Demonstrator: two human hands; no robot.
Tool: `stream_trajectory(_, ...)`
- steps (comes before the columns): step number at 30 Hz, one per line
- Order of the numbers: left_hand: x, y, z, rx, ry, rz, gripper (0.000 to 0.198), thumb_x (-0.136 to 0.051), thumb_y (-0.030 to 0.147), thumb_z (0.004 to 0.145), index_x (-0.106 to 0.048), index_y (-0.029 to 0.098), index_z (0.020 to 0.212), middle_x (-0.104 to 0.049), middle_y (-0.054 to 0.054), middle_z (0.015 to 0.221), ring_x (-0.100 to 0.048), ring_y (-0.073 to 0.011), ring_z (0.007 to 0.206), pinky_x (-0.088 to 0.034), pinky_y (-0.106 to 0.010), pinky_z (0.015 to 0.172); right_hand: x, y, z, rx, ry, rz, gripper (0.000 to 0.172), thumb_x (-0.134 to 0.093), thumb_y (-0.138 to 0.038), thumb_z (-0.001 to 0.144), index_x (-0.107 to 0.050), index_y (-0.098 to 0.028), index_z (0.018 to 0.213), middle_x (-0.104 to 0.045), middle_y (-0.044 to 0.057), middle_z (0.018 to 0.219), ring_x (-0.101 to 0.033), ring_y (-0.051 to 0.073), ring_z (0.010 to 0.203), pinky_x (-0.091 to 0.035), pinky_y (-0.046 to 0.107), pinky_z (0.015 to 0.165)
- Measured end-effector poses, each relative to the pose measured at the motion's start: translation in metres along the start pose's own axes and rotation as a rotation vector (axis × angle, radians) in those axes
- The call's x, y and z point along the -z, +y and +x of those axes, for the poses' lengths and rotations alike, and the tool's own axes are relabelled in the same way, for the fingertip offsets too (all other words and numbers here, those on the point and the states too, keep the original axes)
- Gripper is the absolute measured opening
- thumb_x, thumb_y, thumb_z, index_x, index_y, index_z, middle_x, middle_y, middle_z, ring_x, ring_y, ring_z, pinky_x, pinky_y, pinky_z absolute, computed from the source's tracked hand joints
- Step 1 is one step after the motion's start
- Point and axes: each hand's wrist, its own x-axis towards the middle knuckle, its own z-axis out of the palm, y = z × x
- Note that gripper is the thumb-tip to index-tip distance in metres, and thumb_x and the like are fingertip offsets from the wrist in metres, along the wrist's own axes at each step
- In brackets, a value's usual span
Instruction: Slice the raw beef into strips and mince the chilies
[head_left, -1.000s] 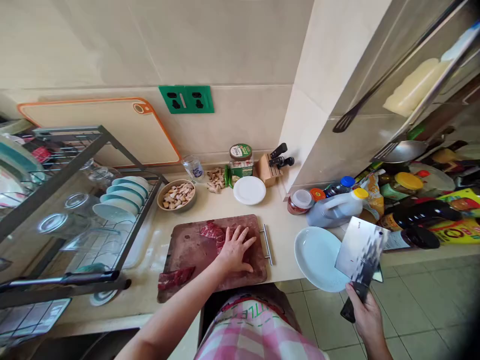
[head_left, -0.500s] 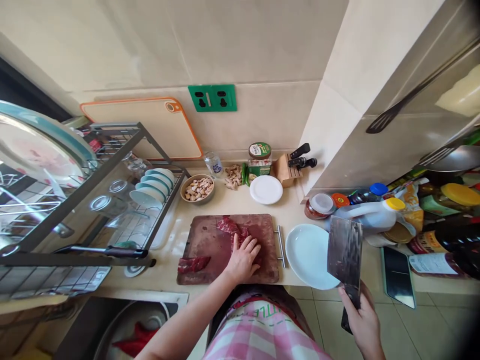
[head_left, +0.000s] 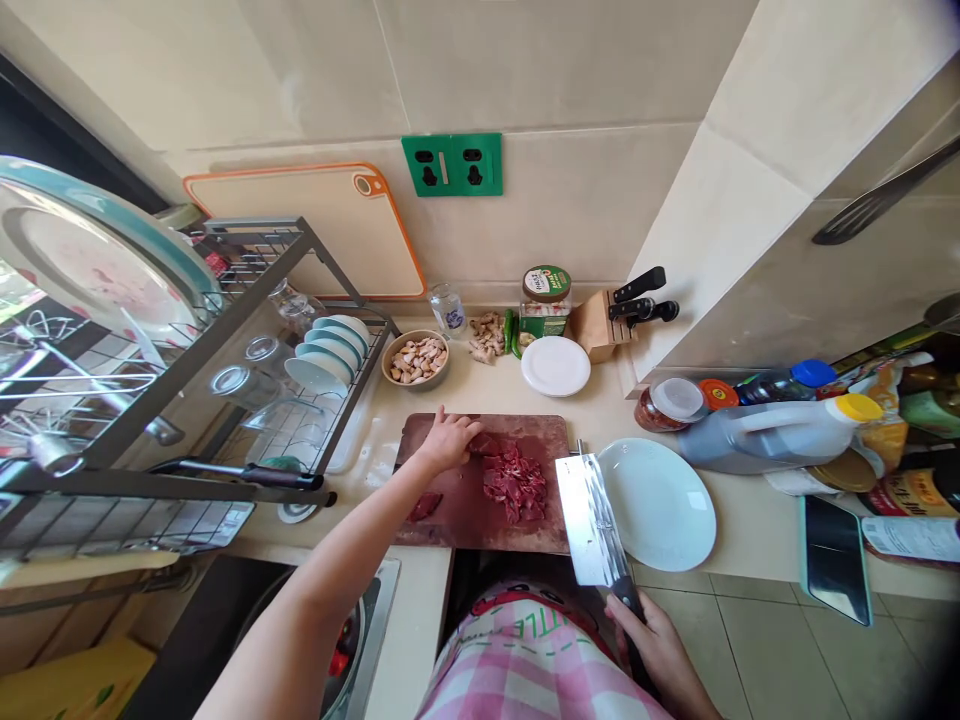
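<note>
Right hand (head_left: 656,640) wrapped round the black handle of the cleaver (head_left: 592,520), fingers closed on it. Cleaver in front of the person, right of centre, over the gap between cutting board (head_left: 551,430) and large plate (head_left: 667,510). Long axis slants: handle end low and right, toward the body; blade end pointing away and a little left. Broad face of the blade toward the camera, bright, with dark streaks. Whether the blade touches board or plate, cannot tell.

Left hand (head_left: 450,442) over the far part of the board, palm down, one finger jutting away from the body, others reaching right, to the dark edge of the meat (head_left: 515,485). Fingers partly apart; whether any pinch the meat, cannot tell.

Meat: loose heap of red shreds, right half of board. Smaller meat piece (head_left: 425,507) near the board's left edge, lying aslant. Board's long axis runs left to right.

Beyond the board: bowl (head_left: 416,360), small white plate (head_left: 556,366).
</note>
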Motion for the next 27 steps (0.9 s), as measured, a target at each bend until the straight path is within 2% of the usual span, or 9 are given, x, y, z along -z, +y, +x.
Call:
stream_trajectory(4,-0.003,-0.017,-0.021,0.241,0.041,-0.011,0.048,-0.062,0.027,0.068,-0.048,0.022,0.114,-0.054,-0.010,0.110,-0.048,-0.0296,0.106,-0.023,-0.052,0.098,-0.005,0.006,0.008,-0.041,-0.014,0.044,0.038,-0.049,-0.057,0.074,-0.051,-0.019,0.075,-0.048,-0.006,0.047,-0.042,0.009,0.041,-0.031,0.020,0.040)
stream_trajectory(6,-0.005,-0.012,-0.033,0.280,0.104,-0.064,0.057,-0.063,0.036,0.069,-0.044,0.020,0.120,-0.051,-0.012,0.113,-0.047,-0.0297,0.109,-0.028,-0.046,0.097,-0.009,0.003,0.012,-0.041,-0.028,0.047,0.037,-0.049,-0.056,0.074,-0.050,-0.019,0.073,-0.049,-0.006,0.046,-0.043,0.009,0.041,-0.031,0.020,0.040)
stream_trajectory(8,-0.010,0.007,-0.040,0.252,0.127,-0.171,0.076,-0.067,0.046,0.063,-0.035,0.021,0.127,-0.047,-0.012,0.118,-0.046,-0.0287,0.111,-0.034,-0.038,0.094,-0.016,-0.004,0.017,-0.027,-0.050,0.044,0.037,-0.050,-0.056,0.074,-0.048,-0.019,0.069,-0.049,-0.006,0.044,-0.043,0.009,0.040,-0.033,0.020,0.040)
stream_trajectory(11,-0.021,0.047,-0.042,0.237,-0.007,-0.358,0.110,-0.073,0.055,0.048,-0.017,0.023,0.137,-0.038,-0.013,0.127,-0.051,-0.0290,0.107,-0.041,-0.033,0.087,-0.028,-0.018,0.024,-0.002,-0.079,0.050,0.037,-0.052,-0.056,0.071,-0.045,-0.020,0.066,-0.048,-0.006,0.043,-0.044,0.009,0.038,-0.035,0.021,0.039)
stream_trajectory(13,-0.028,0.070,-0.037,0.259,-0.072,-0.423,0.122,-0.075,0.056,0.042,-0.008,0.025,0.139,-0.028,-0.015,0.135,-0.051,-0.0314,0.108,-0.042,-0.034,0.086,-0.038,-0.027,0.028,0.002,-0.087,0.060,0.037,-0.054,-0.056,0.068,-0.043,-0.021,0.066,-0.049,-0.007,0.046,-0.046,0.009,0.038,-0.037,0.021,0.038)
stream_trajectory(15,-0.034,0.083,-0.031,0.255,-0.077,-0.458,0.125,-0.075,0.057,0.040,-0.007,0.025,0.140,-0.020,-0.016,0.139,-0.049,-0.0338,0.111,-0.042,-0.035,0.088,-0.046,-0.035,0.031,-0.004,-0.087,0.056,0.037,-0.055,-0.056,0.066,-0.041,-0.022,0.067,-0.049,-0.007,0.048,-0.046,0.009,0.037,-0.036,0.021,0.035)
stream_trajectory(18,-0.040,0.090,-0.025,0.227,-0.033,-0.498,0.124,-0.076,0.055,0.039,-0.010,0.023,0.140,-0.018,-0.016,0.140,-0.048,-0.0364,0.112,-0.043,-0.039,0.088,-0.056,-0.043,0.035,0.003,-0.077,0.010,0.036,-0.054,-0.056,0.066,-0.041,-0.022,0.070,-0.049,-0.009,0.048,-0.046,0.008,0.035,-0.035,0.019,0.033)
stream_trajectory(21,-0.046,0.089,-0.024,0.216,0.023,-0.570,0.123,-0.079,0.050,0.038,-0.015,0.022,0.139,-0.019,-0.017,0.139,-0.048,-0.0372,0.111,-0.042,-0.042,0.090,-0.065,-0.046,0.039,0.045,-0.101,-0.037,0.035,-0.052,-0.055,0.068,-0.040,-0.022,0.072,-0.048,-0.009,0.047,-0.046,0.008,0.034,-0.035,0.019,0.031)
stream_trajectory(27,-0.060,0.076,-0.030,0.191,0.195,-0.795,0.117,-0.080,0.047,0.041,-0.019,0.019,0.137,-0.025,-0.016,0.134,-0.040,-0.0329,0.120,-0.034,-0.042,0.101,-0.086,-0.054,0.050,0.103,-0.219,0.002,0.033,-0.050,-0.053,0.070,-0.039,-0.022,0.073,-0.049,-0.009,0.049,-0.044,0.007,0.033,-0.035,0.018,0.031)
